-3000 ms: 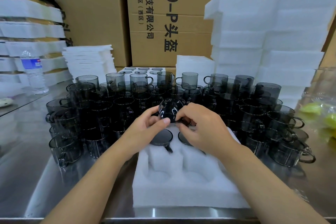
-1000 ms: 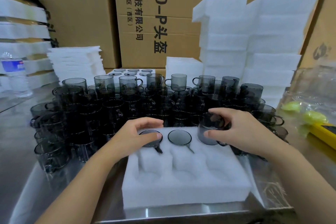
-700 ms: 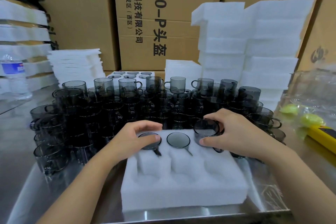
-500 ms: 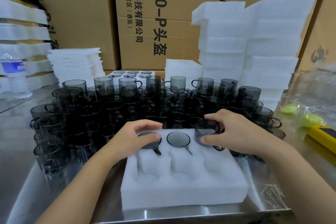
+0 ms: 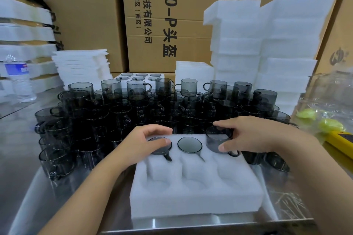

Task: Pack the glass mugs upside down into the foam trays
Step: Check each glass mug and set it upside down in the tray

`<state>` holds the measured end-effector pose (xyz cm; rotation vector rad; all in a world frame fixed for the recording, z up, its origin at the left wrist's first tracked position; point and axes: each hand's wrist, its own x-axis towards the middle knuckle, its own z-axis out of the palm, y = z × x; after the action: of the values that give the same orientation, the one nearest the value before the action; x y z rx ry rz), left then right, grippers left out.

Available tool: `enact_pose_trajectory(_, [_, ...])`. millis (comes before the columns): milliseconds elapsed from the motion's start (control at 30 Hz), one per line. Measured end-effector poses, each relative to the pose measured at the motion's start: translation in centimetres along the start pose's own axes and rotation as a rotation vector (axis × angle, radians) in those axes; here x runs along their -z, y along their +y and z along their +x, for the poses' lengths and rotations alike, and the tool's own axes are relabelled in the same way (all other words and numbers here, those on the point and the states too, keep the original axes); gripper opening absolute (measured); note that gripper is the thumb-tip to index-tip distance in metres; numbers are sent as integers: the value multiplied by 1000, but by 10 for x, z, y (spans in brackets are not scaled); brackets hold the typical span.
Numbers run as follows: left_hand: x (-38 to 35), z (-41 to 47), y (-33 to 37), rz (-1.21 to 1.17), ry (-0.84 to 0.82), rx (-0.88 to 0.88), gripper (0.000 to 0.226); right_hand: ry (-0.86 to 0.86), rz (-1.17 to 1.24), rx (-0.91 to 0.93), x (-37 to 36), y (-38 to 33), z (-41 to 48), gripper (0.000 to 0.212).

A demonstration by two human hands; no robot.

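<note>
Action now: left hand (image 5: 141,145) curls round the left mug (image 5: 159,146), inverted in the foam tray (image 5: 194,187) at ten o'clock; middle mug (image 5: 189,144) sits sunk at twelve; right hand (image 5: 254,137) pinches the right mug (image 5: 217,140), half-seated at two o'clock. Loose mugs (image 5: 118,112) crowd the table (image 5: 28,187) beyond.

We note foam tray (image 5: 194,198) white, matt, soft-looking, finely pitted; glass mugs (image 5: 188,87) smoked grey, transparent, glossy, bright glints on rims; table (image 5: 24,158) bare metal, smooth, dull sheen, blurred reflections; cardboard boxes (image 5: 91,15) brown, matt, black print; foam stacks (image 5: 267,44) same matt white; we see water bottle (image 5: 18,80) clear glossy plastic; plastic film (image 5: 328,93) clear, crinkled, shiny.
</note>
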<state>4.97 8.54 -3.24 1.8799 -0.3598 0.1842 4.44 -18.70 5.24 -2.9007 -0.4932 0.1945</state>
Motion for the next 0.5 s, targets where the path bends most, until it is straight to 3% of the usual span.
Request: enact_pose_trajectory(500, [0,1,0,10,5,9,26,27,-193,-41,3,-13,2,82])
